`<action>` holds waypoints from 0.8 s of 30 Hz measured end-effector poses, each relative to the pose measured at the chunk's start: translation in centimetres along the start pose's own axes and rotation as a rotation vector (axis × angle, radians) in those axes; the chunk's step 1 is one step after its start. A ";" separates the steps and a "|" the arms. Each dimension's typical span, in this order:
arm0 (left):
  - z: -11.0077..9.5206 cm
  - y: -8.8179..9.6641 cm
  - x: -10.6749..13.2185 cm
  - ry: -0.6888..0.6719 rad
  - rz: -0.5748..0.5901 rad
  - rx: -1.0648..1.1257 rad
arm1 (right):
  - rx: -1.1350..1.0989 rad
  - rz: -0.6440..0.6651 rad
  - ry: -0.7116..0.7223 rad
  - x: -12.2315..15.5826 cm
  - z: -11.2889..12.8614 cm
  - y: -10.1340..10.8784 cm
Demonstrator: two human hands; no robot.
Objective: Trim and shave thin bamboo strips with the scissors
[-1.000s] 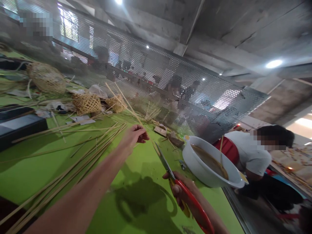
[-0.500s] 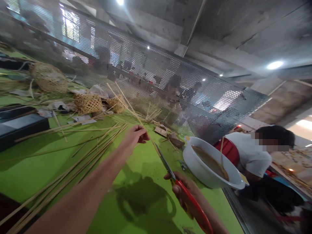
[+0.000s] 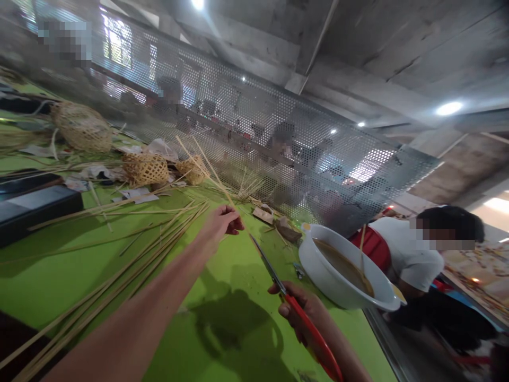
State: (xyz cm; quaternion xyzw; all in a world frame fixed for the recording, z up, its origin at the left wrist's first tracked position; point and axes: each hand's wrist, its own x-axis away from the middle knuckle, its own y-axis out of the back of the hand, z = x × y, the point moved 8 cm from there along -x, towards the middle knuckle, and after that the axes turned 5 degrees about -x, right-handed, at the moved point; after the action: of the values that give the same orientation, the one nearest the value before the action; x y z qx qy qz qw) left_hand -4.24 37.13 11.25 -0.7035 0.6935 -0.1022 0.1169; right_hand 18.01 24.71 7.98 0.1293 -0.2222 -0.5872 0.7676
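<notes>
- Bare green worktop lay open between the left hand and the right hand.
- Long bamboo strips covered the worktop left of the forearm.
- A white bowl of brown liquid blocked the right edge, near the scissors in the right hand.
- A thin strip pinched in the left hand slanted toward baskets, scraps and a mesh screen closing the far side.

1 head-worn view, rolled sideways, so the bright green tabletop slopes from upper left to lower right. It faces forward toward a perforated grey metal screen. The left hand and right hand sit close, lower centre.
</notes>
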 end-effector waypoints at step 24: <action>0.2 -1.6 1.3 0.011 0.095 -0.103 | 0.034 -0.068 0.012 0.3 0.8 0.0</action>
State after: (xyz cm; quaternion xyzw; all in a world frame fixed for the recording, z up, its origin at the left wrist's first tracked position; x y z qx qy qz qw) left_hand -2.66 35.88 11.57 -0.6744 0.7310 -0.0648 0.0815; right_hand 17.72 24.50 8.70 0.1531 -0.2229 -0.6083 0.7462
